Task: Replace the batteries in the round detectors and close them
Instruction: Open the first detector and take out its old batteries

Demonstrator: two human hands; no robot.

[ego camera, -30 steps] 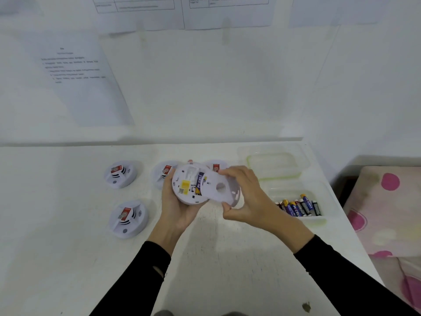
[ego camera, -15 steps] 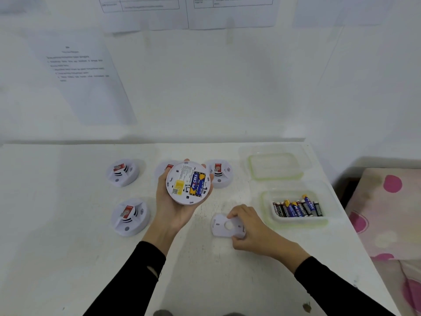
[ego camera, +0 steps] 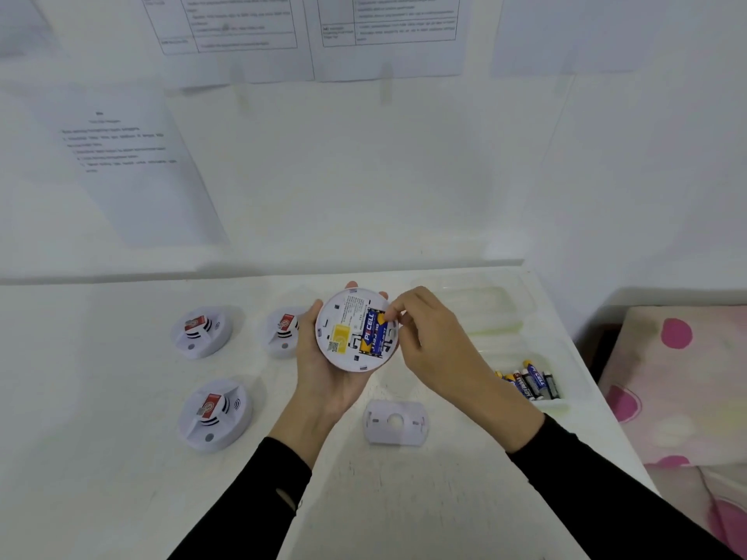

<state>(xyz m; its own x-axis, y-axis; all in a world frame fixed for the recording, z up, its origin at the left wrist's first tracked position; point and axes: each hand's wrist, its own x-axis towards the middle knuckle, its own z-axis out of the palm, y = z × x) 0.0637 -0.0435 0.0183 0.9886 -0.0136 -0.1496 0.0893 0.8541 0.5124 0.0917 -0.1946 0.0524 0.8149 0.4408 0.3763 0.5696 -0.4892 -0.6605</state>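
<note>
My left hand (ego camera: 323, 381) holds a round white detector (ego camera: 343, 329) back side up, above the table. Its battery bay is uncovered and holds blue and yellow batteries (ego camera: 374, 335). My right hand (ego camera: 432, 341) reaches in from the right, with thumb and forefinger pinching the top end of a battery in the bay. The detector's white back cover (ego camera: 396, 427) lies flat on the table below my hands. A clear tray (ego camera: 566, 402) at the right holds several loose batteries (ego camera: 531, 383).
Three more round detectors sit face up on the white table: one at the back left (ego camera: 201, 331), one behind my left hand (ego camera: 283, 331), one at the front left (ego camera: 214, 414). A clear lid (ego camera: 485, 305) lies at the back right. A pink spotted cloth (ego camera: 683, 398) lies beyond the table's right edge.
My right hand set the back cover down on the table, let it go, then rose to the detector and pinched a battery. My left hand kept the detector nearly still.
</note>
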